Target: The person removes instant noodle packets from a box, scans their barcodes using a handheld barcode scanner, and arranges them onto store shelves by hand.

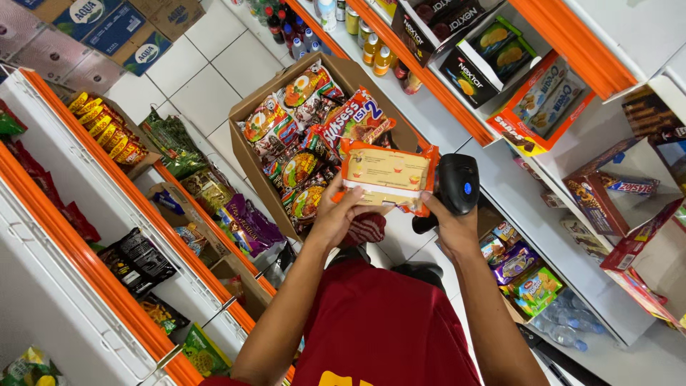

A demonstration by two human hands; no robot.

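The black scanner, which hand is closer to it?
Right. The right hand grips the scanner, touching it. The left hand is off to its left, holding the orange packet and not touching the scanner.

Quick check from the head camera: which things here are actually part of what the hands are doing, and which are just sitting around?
In use:
- orange noodle packet, in left hand
- black handheld scanner, in right hand
- open cardboard box of snack packets on the floor

Lying about:
- bottles on shelf
- biscuit cartons
- water bottles
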